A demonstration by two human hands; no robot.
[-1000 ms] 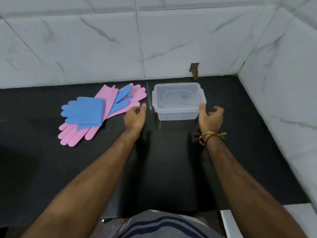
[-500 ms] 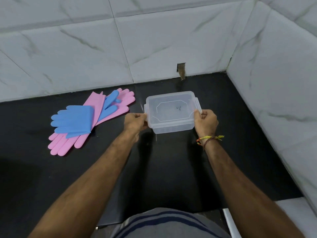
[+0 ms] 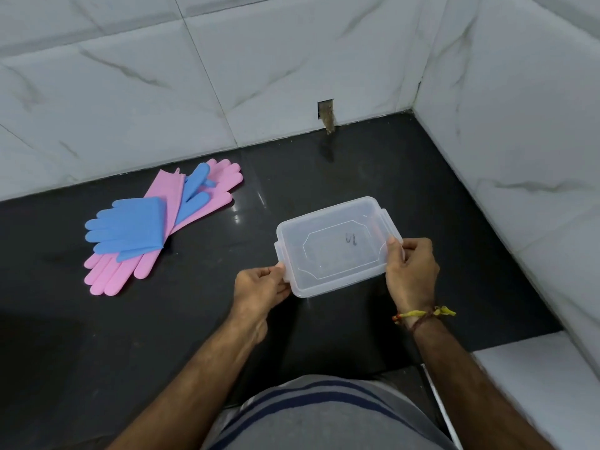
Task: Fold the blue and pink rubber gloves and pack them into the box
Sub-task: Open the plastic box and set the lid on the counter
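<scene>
A clear plastic box [image 3: 337,245] with its lid on sits in the middle of the black counter [image 3: 130,319], held at both short ends. My left hand [image 3: 259,287] grips its near-left tab and my right hand [image 3: 410,271] grips its right edge. To the left lies a pile of gloves: a folded blue glove [image 3: 130,228] on top of a pink glove [image 3: 120,274], with a second blue glove [image 3: 194,190] lying over another pink glove [image 3: 224,173] behind.
White marble-pattern tiled walls [image 3: 259,60] close the counter at the back and on the right. A small hole in the wall [image 3: 325,110] sits above the counter's back edge. A white ledge [image 3: 532,384] lies at the near right.
Both hands closed on the box's ends and drew it nearer and to the right, away from the gloves. The gloves have not moved.
</scene>
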